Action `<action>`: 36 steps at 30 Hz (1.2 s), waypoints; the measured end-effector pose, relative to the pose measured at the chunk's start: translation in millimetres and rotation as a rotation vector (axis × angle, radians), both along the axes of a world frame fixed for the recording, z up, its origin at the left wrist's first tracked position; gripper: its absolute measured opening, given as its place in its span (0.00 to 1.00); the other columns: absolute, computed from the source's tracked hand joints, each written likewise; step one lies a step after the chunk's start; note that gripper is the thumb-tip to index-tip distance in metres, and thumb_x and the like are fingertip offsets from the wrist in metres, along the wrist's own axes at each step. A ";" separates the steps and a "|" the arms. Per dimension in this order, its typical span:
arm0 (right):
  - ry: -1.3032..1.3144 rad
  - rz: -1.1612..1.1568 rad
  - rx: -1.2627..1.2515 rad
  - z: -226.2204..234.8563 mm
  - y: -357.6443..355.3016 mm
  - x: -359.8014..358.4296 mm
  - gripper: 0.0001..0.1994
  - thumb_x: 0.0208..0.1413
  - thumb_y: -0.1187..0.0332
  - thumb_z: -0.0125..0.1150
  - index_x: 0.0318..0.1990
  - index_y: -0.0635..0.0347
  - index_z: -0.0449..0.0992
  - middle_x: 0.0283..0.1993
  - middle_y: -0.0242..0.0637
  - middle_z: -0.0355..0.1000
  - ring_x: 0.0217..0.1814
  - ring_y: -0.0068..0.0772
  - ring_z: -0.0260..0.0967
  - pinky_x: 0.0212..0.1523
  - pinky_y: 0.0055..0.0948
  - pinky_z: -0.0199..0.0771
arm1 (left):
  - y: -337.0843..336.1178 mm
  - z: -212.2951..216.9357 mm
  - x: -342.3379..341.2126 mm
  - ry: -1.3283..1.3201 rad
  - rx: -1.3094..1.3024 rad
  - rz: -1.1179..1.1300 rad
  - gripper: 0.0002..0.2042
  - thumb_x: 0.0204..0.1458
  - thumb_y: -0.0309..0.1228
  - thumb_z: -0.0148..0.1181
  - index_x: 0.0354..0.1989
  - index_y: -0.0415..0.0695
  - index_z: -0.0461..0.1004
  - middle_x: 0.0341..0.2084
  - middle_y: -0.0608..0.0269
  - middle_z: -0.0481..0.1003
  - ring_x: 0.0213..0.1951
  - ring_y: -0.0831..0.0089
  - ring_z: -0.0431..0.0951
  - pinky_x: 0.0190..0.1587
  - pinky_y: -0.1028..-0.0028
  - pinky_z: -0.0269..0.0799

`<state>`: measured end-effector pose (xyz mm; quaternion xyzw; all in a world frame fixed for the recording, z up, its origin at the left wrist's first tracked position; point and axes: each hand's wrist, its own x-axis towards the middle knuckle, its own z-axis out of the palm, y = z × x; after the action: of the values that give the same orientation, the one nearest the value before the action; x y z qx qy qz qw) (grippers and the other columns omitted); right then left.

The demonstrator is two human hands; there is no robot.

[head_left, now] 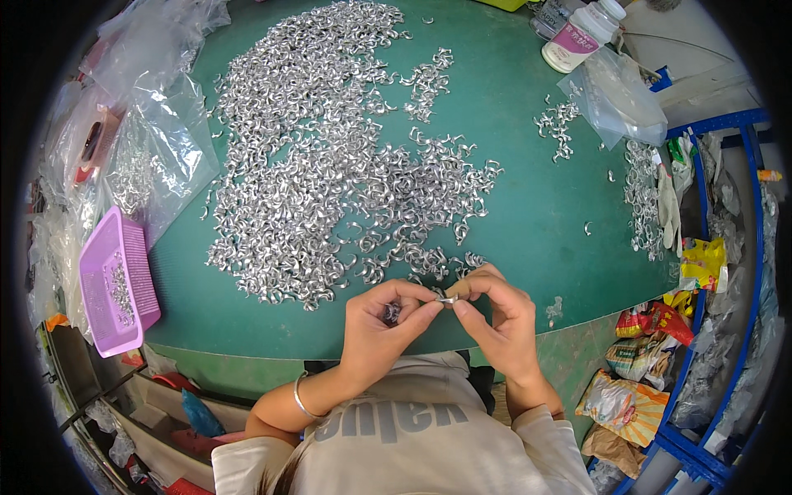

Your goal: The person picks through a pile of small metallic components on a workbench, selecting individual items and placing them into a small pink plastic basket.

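Close to my body, at the near edge of the green table (528, 239), my two hands meet fingertip to fingertip. Between them is a small curved silver metal piece (446, 300). My left hand (375, 326) pinches its left end, and several more metal bits show in the curl of that palm. My right hand (503, 322) grips the other end between thumb and forefinger; a tan covering wraps that forefinger's tip. Just beyond my fingers spreads a large heap of similar curved silver pieces (280, 190). Fine details of the held piece are too small to make out.
A purple plastic basket (147, 280) with small metal pieces inside stands at the left edge, beside clear plastic bags (177, 157). At the far right are a white bottle (577, 40), a clear bag (619, 99) and smaller piles (642, 198). Blue shelving (755, 223) stands beyond.
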<state>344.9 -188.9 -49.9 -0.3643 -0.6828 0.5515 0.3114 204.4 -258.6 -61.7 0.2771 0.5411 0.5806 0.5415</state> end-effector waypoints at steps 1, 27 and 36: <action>0.013 -0.005 0.004 0.7 -0.2 -0.6 0.06 0.43 0.80 0.57 0.31 0.65 0.72 0.27 0.35 0.69 0.30 0.28 0.64 0.31 0.23 0.62 | -0.2 0.5 -0.1 0.021 0.014 0.007 0.04 0.43 0.18 0.58 0.28 0.38 0.73 0.14 0.78 0.56 0.19 0.90 0.53 0.21 0.87 0.48; -0.315 -0.563 0.501 -28.8 141.1 31.5 0.06 0.45 0.72 0.59 0.31 0.63 0.75 0.27 0.35 0.70 0.27 0.24 0.63 0.29 0.23 0.62 | -0.1 5.0 -6.9 -0.243 -0.148 -0.010 0.07 0.47 0.21 0.55 0.36 0.38 0.71 0.14 0.77 0.62 0.15 0.91 0.54 0.16 0.87 0.46; -0.442 -0.166 0.580 -17.2 109.8 34.3 0.08 0.41 0.73 0.60 0.32 0.61 0.73 0.34 0.41 0.68 0.39 0.42 0.63 0.41 0.34 0.63 | -3.6 -5.2 -13.4 -0.358 -0.161 -0.019 0.05 0.49 0.23 0.52 0.35 0.37 0.70 0.14 0.75 0.62 0.13 0.89 0.51 0.15 0.85 0.43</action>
<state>379.3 -79.1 -67.1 -0.4251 -0.8296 0.2162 0.2905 191.1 -262.2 -66.9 0.1301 0.4781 0.5705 0.6550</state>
